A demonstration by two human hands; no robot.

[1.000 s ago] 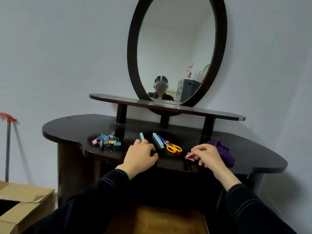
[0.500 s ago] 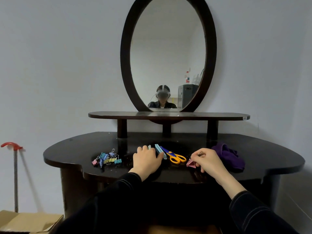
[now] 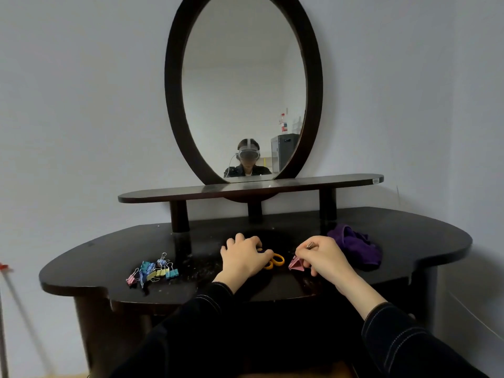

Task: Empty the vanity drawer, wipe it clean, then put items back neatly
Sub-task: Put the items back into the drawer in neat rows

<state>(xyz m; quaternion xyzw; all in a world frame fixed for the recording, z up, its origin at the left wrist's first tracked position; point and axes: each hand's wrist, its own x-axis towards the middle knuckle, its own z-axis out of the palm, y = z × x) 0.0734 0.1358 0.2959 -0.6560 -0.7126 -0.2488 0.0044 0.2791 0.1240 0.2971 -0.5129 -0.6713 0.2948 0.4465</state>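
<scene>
Right hand [image 3: 326,259] pinches the wire handle of a pink binder clip [image 3: 296,264] that rests on the desk [image 3: 409,241], near a purple cloth [image 3: 354,246]. Left hand [image 3: 244,259] lies curled over orange-handled scissors [image 3: 276,260]; whether its grip closes on them cannot be told. Coloured binder clips [image 3: 154,271] lie heaped farther left, and the sticker [image 3: 375,181] on the shelf [image 3: 191,193] is unreadable.

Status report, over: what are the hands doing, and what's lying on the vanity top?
Left hand over the scissors, grip unclear. Right hand pinches pink binder clip. Clip pile at left, purple cloth just behind right hand.
</scene>
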